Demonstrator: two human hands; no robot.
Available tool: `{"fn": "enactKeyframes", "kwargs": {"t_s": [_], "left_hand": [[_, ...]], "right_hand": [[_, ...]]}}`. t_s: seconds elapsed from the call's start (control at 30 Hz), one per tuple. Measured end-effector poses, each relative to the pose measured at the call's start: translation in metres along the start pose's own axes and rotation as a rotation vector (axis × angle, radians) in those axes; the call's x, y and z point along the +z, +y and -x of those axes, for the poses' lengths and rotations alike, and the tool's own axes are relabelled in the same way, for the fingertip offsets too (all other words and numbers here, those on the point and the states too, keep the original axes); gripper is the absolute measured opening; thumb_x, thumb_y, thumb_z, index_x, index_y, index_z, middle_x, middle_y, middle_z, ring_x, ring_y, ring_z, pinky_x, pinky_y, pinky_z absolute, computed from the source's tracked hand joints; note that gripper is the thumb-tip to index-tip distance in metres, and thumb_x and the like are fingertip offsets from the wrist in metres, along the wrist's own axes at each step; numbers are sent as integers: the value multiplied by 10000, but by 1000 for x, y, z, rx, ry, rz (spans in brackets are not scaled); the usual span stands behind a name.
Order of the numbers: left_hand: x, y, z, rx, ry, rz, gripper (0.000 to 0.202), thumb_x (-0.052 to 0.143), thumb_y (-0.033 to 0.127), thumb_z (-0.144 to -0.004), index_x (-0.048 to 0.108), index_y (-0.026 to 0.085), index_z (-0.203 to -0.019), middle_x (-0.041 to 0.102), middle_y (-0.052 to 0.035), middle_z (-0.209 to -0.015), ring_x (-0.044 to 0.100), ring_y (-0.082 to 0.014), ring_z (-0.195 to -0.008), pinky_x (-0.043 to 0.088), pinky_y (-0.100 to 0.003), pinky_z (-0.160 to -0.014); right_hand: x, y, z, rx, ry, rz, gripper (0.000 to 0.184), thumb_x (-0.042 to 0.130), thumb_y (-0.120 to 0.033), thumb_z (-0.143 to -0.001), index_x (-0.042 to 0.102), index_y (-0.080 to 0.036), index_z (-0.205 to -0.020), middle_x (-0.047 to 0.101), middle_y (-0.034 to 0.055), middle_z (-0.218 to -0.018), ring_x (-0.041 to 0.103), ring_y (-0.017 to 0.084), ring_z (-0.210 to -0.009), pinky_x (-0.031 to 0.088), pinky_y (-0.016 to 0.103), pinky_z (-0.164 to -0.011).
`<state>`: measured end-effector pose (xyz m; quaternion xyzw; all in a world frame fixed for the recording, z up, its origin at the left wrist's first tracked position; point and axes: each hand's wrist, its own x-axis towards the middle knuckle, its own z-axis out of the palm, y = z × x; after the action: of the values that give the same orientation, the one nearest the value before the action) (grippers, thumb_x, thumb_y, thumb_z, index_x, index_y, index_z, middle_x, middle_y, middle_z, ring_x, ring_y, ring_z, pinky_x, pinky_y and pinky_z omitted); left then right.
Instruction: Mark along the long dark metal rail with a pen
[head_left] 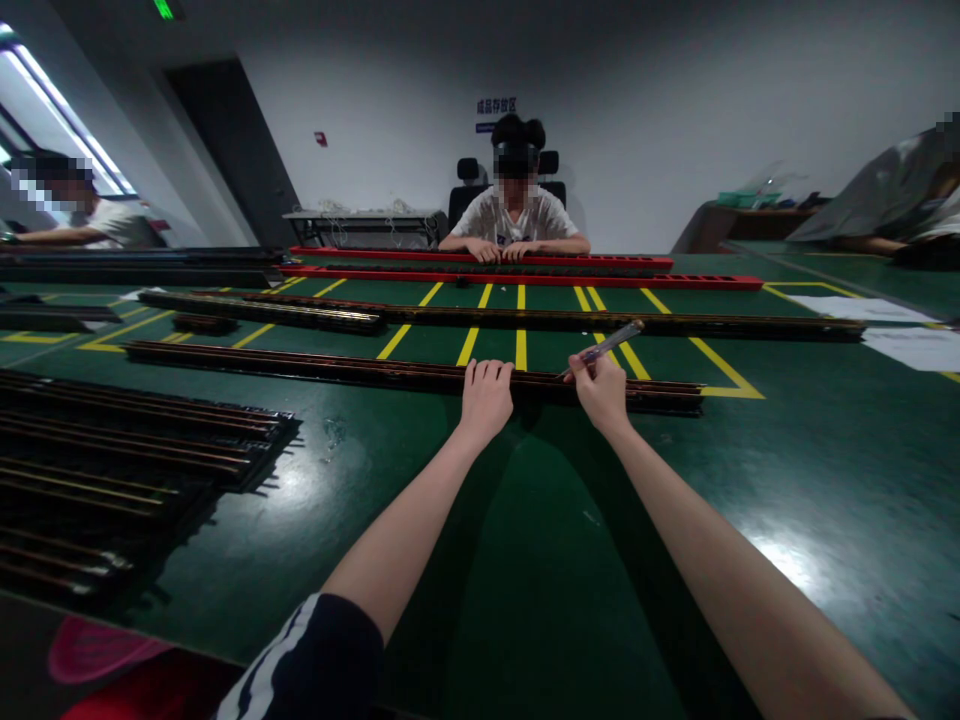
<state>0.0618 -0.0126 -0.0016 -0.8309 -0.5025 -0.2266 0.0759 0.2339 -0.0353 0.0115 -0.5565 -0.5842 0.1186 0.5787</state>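
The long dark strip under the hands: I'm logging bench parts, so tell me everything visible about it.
The strip is long, narrow and dark, with glossy coppery lines along it. It lies flat across the green table, at the near ends of yellow lines. The left hand rests its fingers on it; the right hand, gripping a pen-like tool, touches it alongside.

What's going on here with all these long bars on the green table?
A person works at a green table. Their left hand rests on a long dark bar lying across it, while the right hand holds a pen-like tool over the same bar. More such bars lie in rows beyond, and a stack of bars sits to the left. Opposite, another person sits with both hands on a red bar.
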Motion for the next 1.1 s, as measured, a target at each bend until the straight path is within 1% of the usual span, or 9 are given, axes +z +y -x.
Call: {"fn": "enactKeyframes", "kwargs": {"t_s": [0.13, 0.33, 0.5, 0.57, 0.73, 0.87, 1.1], "left_hand": [[0, -1, 0, -6, 13, 10, 410, 353, 90, -865, 547, 158, -1220, 599, -89, -1228, 486, -228, -1208, 282, -449, -1121], [4, -3, -1, -42, 56, 26, 435, 366, 33, -824, 566, 159, -1189, 616, -81, -1189, 495, -226, -1187, 283, -447, -1116], [5, -4, -1, -36, 57, 54, 439, 369, 27, -819, 572, 183, -1176, 617, -80, -1191, 496, -228, -1192, 289, -474, -1108], [4, -4, -1, -39, 47, 61, 435, 361, 30, -826, 573, 172, -1179, 617, -80, -1191, 495, -228, -1196, 279, -470, -1115], [0, -2, -1, -43, 21, 67, 422, 367, 35, -831, 571, 131, -1188, 612, -98, -1203, 485, -232, -1209, 256, -455, -1132], [0, -2, -1, -47, 17, 57, 435, 372, 28, -821, 566, 160, -1186, 613, -82, -1202, 489, -223, -1203, 260, -460, -1129], [3, -4, 0, -57, 73, 86, 427, 381, 22, -806, 586, 163, -1153, 623, -89, -1179, 498, -233, -1194, 270, -479, -1120]], "right_hand": [[0, 1, 0, 4, -5, 4, 490, 469, -680, -773, 520, -193, -774, 634, 71, -658, 610, 211, -568, 494, 346, -522], [1, 2, 0, 3, 11, 37, 479, 467, -661, -788, 521, -185, -763, 627, 67, -616, 615, 215, -560, 488, 342, -528], [-1, 3, -1, 5, 43, 59, 470, 448, -649, -805, 517, -187, -750, 623, 65, -617, 604, 204, -545, 476, 326, -506], [-2, 3, -1, 5, 51, 63, 466, 448, -645, -808, 515, -188, -751, 621, 62, -620, 604, 199, -547, 475, 321, -509], [-2, 4, 0, -4, 9, 58, 481, 450, -659, -799, 523, -185, -760, 617, 60, -620, 601, 196, -546, 475, 320, -510], [-1, 4, 0, -11, 15, 63, 487, 450, -666, -796, 526, -187, -755, 618, 61, -622, 600, 197, -544, 479, 325, -516], [0, 5, 0, -30, -6, 53, 433, 484, -615, -811, 538, -188, -762, 632, 60, -636, 623, 202, -578, 506, 343, -566]]}}
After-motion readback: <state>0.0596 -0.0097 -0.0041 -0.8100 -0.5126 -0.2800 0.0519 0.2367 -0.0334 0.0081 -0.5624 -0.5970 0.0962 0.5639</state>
